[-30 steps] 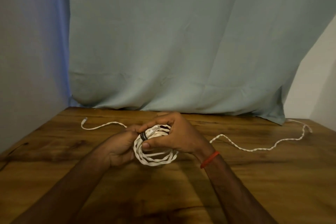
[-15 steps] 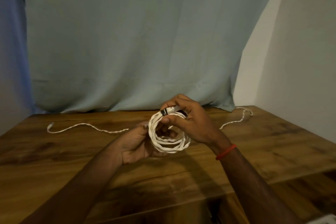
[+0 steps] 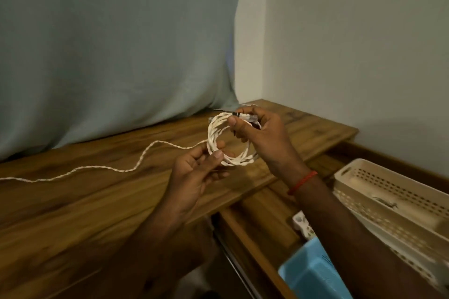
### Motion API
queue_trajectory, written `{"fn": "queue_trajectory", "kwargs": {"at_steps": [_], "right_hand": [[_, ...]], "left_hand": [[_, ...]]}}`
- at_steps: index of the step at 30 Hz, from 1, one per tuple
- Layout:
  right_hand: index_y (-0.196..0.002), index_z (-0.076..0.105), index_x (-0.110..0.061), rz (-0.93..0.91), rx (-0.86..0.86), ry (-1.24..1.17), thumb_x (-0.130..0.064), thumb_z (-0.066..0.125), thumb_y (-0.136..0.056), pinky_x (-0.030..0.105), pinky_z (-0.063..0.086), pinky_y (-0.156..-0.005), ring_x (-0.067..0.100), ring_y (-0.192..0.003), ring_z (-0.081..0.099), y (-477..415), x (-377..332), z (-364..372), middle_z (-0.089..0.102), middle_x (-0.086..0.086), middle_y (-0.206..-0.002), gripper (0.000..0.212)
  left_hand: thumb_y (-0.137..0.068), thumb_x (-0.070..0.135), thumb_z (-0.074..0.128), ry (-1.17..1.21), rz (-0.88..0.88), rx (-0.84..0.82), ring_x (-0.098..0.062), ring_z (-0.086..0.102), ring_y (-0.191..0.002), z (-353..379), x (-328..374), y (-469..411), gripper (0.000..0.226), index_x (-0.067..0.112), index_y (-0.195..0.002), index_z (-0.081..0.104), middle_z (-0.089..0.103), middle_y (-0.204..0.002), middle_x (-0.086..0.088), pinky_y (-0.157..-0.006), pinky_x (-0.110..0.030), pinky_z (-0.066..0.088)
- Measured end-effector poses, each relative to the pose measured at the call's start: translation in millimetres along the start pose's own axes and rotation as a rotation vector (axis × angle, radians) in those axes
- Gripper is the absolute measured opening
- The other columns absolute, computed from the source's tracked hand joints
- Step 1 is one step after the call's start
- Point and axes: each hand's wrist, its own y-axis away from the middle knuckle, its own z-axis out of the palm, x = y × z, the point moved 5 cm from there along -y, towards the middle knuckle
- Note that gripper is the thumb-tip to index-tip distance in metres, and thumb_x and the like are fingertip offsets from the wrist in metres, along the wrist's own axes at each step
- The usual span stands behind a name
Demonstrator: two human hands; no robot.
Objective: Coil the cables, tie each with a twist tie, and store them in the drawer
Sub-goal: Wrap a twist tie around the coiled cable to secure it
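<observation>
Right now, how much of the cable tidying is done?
Partly done: several loops of the white cable are already wound into a coil. In hand: the left hand holds its bottom and the right hand pinches its top. To do: a loose tail lies on the table, no twist tie shows, and the open drawer waits.

A brown wooden surface (image 3: 97,201) with a streaked grain runs from the left edge to a corner near the wall. The loose length of a white twisted cable (image 3: 116,169) lies along it in a wavy line. A pale cloth (image 3: 109,56) meets its far edge. Below its right end, an open wooden drawer (image 3: 262,213) carries a cream perforated basket (image 3: 388,182) and a blue bin (image 3: 313,274).
</observation>
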Motion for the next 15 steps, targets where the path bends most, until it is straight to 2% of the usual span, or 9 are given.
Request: {"fn": "queue_trajectory", "kwargs": {"at_steps": [3, 6, 9, 13, 15], "right_hand": [[-0.100, 0.071, 0.001, 0.093, 0.033, 0.024, -0.013, 0.079, -0.084, 0.028, 0.052, -0.067, 0.016, -0.068, 0.065, 12, 5, -38, 0.072, 0.009, -0.076, 0.023], [-0.103, 0.072, -0.006, 0.179, 0.069, 0.057, -0.014, 0.080, -0.083, 0.039, 0.058, -0.081, 0.025, -0.077, 0.070, 25, 10, -76, 0.076, 0.011, -0.086, 0.023], [-0.102, 0.077, -0.010, 0.238, 0.028, 0.222, -0.020, 0.078, -0.085, 0.041, 0.057, -0.090, 0.025, -0.090, 0.075, 36, 8, -106, 0.078, 0.008, -0.093, 0.020], [-0.092, 0.078, -0.004, 0.353, 0.007, 0.409, -0.032, 0.076, -0.086, 0.042, 0.055, -0.080, 0.036, -0.088, 0.073, 51, 5, -153, 0.077, 0.012, -0.087, 0.029], [-0.092, 0.077, -0.002, 0.409, 0.007, 0.427, -0.030, 0.075, -0.087, 0.038, 0.055, -0.073, 0.031, -0.078, 0.074, 62, 4, -172, 0.077, 0.013, -0.085, 0.029]], "left_hand": [[-0.085, 0.021, 0.065, -0.045, -0.051, -0.063, -0.022, 0.073, -0.090, 26, -15, -4, 0.037, 0.008, -0.119, 0.066, 0.076, -0.102, -0.015, -0.074, -0.028, 0.058], [-0.094, 0.010, 0.061, -0.029, -0.143, -0.115, -0.020, 0.074, -0.087, 53, -31, -7, 0.027, 0.005, -0.120, 0.065, 0.076, -0.102, -0.015, -0.070, -0.024, 0.059], [-0.095, 0.007, 0.060, -0.032, -0.218, -0.145, -0.023, 0.074, -0.092, 75, -46, -13, 0.025, 0.003, -0.119, 0.065, 0.076, -0.102, -0.015, -0.078, -0.031, 0.061], [-0.091, 0.011, 0.068, -0.062, -0.261, -0.158, -0.022, 0.073, -0.092, 102, -64, -15, 0.022, 0.003, -0.111, 0.070, 0.077, -0.098, -0.013, -0.078, -0.030, 0.060], [-0.089, 0.012, 0.071, -0.086, -0.277, -0.178, -0.022, 0.073, -0.089, 118, -75, -13, 0.022, 0.001, -0.108, 0.072, 0.077, -0.097, -0.015, -0.075, -0.029, 0.060]]}}
